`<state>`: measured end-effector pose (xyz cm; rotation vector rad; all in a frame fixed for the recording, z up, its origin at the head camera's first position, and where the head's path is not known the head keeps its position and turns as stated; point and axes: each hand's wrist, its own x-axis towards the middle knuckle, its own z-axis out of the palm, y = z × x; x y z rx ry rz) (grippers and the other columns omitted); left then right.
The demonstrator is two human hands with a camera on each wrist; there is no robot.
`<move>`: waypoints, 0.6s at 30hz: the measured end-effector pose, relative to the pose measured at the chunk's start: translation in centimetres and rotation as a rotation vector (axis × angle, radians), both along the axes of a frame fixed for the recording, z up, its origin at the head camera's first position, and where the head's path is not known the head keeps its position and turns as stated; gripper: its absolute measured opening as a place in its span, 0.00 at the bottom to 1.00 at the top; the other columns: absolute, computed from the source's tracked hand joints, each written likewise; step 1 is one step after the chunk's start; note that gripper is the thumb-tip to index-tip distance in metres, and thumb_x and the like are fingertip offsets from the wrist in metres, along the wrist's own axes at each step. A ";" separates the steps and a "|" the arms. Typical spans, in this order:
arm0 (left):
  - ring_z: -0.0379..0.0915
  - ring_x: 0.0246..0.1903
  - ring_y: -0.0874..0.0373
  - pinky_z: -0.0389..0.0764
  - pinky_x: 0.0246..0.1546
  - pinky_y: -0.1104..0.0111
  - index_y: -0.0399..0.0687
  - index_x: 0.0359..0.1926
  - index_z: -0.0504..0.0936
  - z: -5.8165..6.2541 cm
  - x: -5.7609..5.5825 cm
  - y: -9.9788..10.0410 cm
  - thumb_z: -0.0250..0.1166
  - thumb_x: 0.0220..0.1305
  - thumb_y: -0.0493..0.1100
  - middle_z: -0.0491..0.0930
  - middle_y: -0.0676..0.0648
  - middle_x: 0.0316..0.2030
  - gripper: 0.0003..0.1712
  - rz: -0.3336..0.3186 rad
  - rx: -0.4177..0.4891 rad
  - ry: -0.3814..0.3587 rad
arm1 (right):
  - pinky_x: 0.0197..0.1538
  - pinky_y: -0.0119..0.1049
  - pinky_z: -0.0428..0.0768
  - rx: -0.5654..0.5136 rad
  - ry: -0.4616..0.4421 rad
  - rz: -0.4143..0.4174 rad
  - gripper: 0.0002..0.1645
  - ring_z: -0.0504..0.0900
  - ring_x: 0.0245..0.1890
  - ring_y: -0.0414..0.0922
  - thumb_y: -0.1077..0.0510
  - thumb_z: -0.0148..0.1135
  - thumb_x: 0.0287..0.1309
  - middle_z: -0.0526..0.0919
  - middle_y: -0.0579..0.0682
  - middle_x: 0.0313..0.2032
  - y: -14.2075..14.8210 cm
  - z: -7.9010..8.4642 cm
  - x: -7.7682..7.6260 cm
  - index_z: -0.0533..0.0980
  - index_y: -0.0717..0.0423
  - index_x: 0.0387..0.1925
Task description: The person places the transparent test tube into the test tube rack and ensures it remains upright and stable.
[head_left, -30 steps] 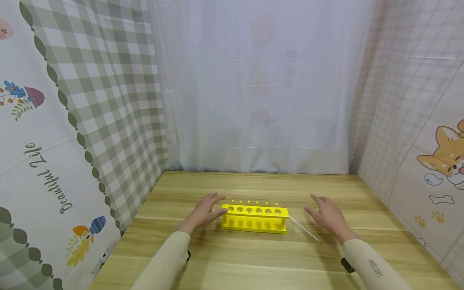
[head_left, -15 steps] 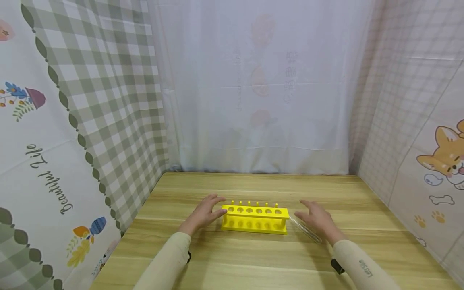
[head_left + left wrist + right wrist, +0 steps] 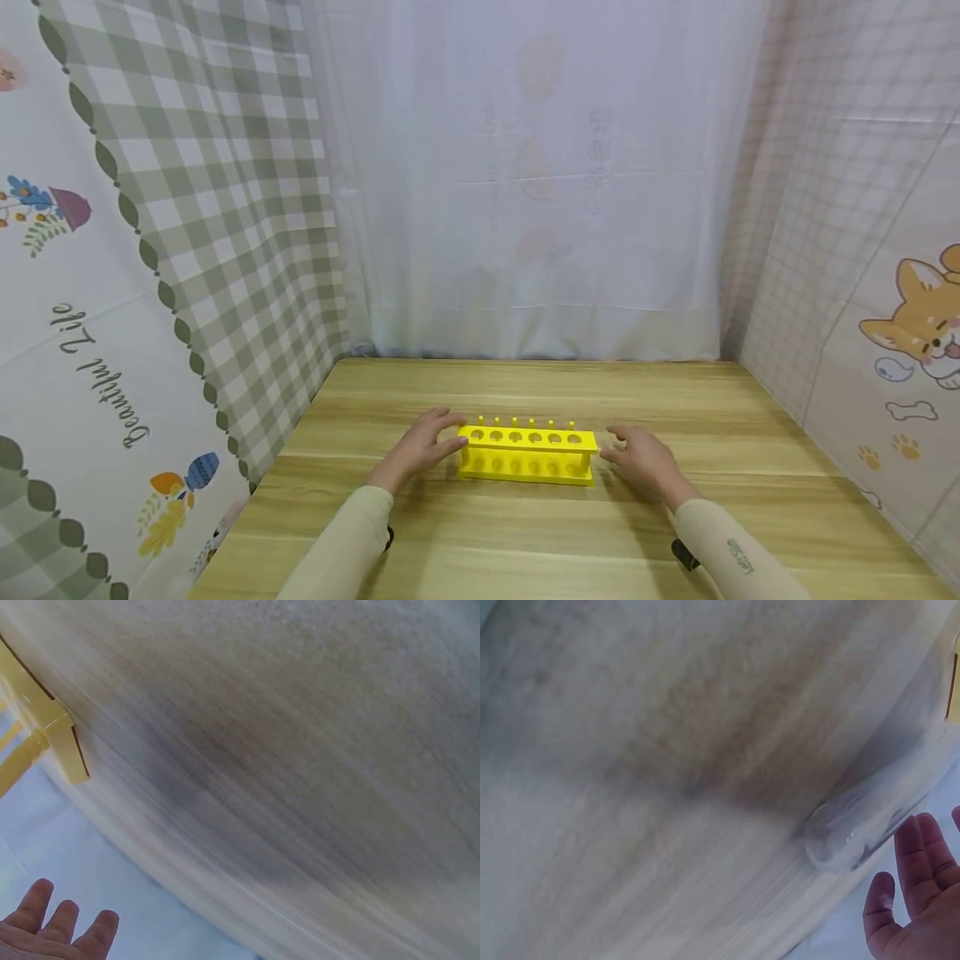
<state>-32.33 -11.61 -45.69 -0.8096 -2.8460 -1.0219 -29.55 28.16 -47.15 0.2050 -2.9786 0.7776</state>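
So, yellow rack (image 3: 525,446) stands upright on the wood-grain table (image 3: 510,533), between the two hands, long side facing the person. Six round holes along its top board, six short pegs showing in a row behind. Left hand (image 3: 416,450): at the rack's left end, fingers extended and apart, thumb over the top board's corner in the head view. Can't tell if the thumb touches; no grip visible. Right hand (image 3: 647,461): just off the rack's right end, fingers fairly straight, thumb spread away, nothing in its grasp. Right wrist view has a clear tube (image 3: 862,821) lying on the table just beside those fingertips, rounded end nearer the camera, far end toward the rack. Contact with the fingers: can't tell. Tube is mostly behind the hand in the head view. Both forearms in pale sleeves (image 3: 337,542). White curtain (image 3: 630,267) behind the table, green-and-white checked cloth (image 3: 225,150) on the left, dog-print cloth (image 3: 885,208) on the right.
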 end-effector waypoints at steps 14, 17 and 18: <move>0.52 0.70 0.33 0.57 0.65 0.37 0.46 0.66 0.76 -0.4 0.2 -0.1 0.59 0.72 0.55 0.60 0.30 0.70 0.28 0.015 0.026 -0.028 | 0.51 0.60 0.76 0.063 -0.004 0.017 0.22 0.81 0.48 0.61 0.58 0.64 0.60 0.85 0.61 0.45 -0.7 -0.4 -0.3 0.79 0.67 0.53; 0.52 0.70 0.33 0.58 0.65 0.37 0.47 0.66 0.75 -0.5 0.1 -0.1 0.58 0.73 0.55 0.60 0.31 0.70 0.28 0.019 0.020 -0.033 | 0.48 0.57 0.78 0.085 -0.001 0.025 0.21 0.82 0.44 0.57 0.59 0.65 0.59 0.85 0.58 0.42 -0.7 -0.5 -0.4 0.81 0.66 0.52; 0.52 0.70 0.33 0.58 0.65 0.37 0.46 0.66 0.75 -0.5 0.2 -0.1 0.58 0.73 0.55 0.61 0.31 0.70 0.28 0.020 0.019 -0.034 | 0.47 0.56 0.79 0.092 0.005 0.028 0.20 0.82 0.43 0.56 0.59 0.65 0.59 0.85 0.57 0.42 -0.8 -0.5 -0.5 0.81 0.66 0.52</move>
